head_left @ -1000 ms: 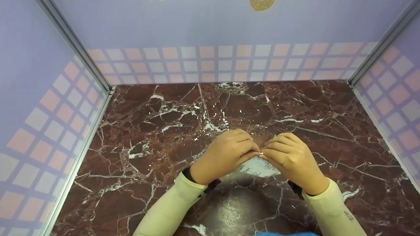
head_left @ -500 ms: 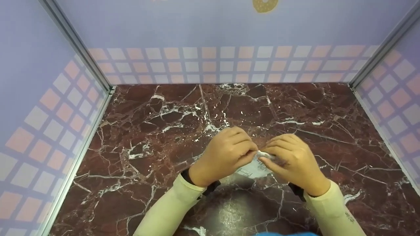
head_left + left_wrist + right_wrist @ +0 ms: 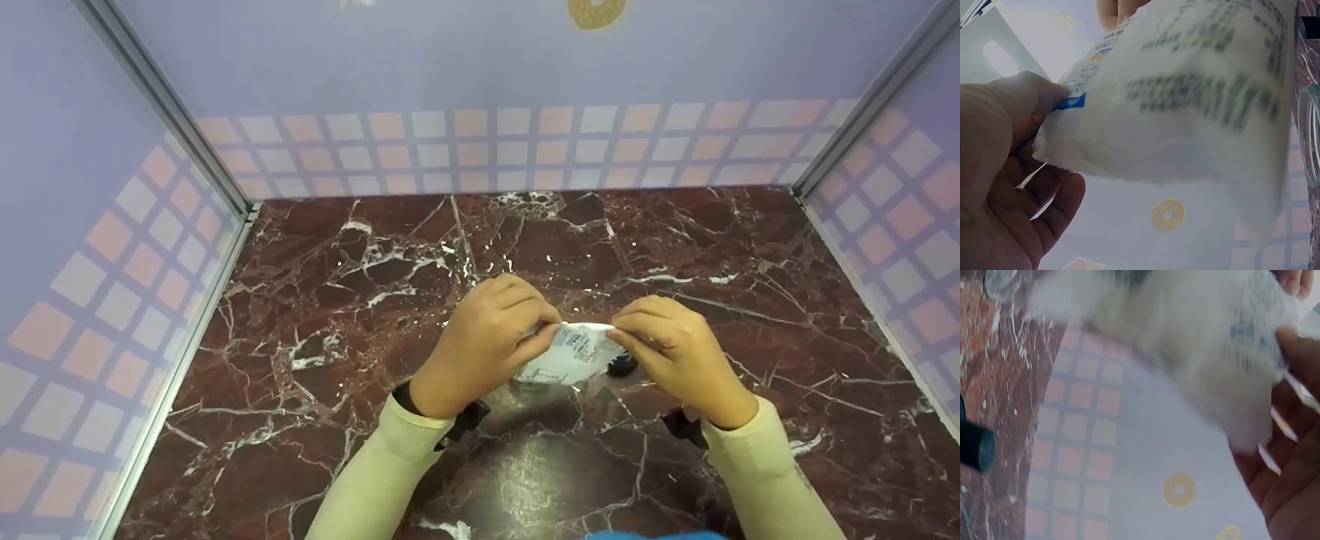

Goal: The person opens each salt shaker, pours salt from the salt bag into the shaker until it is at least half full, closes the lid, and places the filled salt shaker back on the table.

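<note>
A white plastic packet (image 3: 562, 358) with dark and blue print hangs between my hands above the table. My left hand (image 3: 491, 349) pinches its upper left corner between thumb and fingers. At the upper right corner, my right hand (image 3: 679, 352) pinches the packet's edge. In the left wrist view the packet (image 3: 1179, 140) fans out from the thumb, its lower edge slightly ragged. The right wrist view shows the packet (image 3: 1207, 343) blurred. I cannot tell what is inside it.
Clear glassware (image 3: 1311, 135) stands on the dark red marbled table (image 3: 337, 450), partly cut off. A small black object (image 3: 621, 365) sits beside the packet. Small white flakes (image 3: 506, 262) are scattered toward the back. Tiled-pattern panels (image 3: 472, 142) enclose the table on three sides.
My hands have moved apart, the left one leftward. The packet, bunched between the fingertips before, is now stretched along its top edge and more of its print shows. The black object has come into view.
</note>
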`<state>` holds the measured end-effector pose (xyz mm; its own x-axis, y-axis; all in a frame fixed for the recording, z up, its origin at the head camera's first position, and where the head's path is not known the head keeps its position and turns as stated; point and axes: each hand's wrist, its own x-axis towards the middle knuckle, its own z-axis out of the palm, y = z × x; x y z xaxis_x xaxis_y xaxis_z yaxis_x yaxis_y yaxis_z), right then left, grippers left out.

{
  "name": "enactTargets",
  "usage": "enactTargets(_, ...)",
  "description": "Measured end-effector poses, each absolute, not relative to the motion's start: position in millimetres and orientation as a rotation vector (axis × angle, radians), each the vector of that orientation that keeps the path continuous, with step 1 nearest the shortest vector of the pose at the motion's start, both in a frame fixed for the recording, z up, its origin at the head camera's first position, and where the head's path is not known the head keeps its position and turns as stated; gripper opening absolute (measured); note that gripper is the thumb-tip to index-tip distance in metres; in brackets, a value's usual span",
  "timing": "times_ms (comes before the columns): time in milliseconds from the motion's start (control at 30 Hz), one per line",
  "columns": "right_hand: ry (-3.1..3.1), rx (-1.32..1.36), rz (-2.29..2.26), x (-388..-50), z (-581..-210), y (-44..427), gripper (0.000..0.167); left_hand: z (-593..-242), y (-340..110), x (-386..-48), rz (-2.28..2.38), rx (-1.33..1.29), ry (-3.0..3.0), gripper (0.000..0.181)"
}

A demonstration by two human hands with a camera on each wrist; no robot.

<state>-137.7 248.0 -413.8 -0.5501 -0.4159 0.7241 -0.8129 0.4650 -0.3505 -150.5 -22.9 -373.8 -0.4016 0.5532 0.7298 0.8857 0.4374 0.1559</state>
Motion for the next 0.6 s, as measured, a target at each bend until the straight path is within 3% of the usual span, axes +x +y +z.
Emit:
enactTargets(267, -2.131, 0.821, 1.118, -132.5, -413.3, 241.3, 0.018, -378.0, -22.8, -152.9, -0.786, -1.206, -2.180, 0.007)
enactTargets(600, -2.136, 0.813, 1.077, -133.2, -416.1, 240.5, 0.003, -382.1, -19.1, -155.9, -0.733, -1.227, -2.341, 0.013)
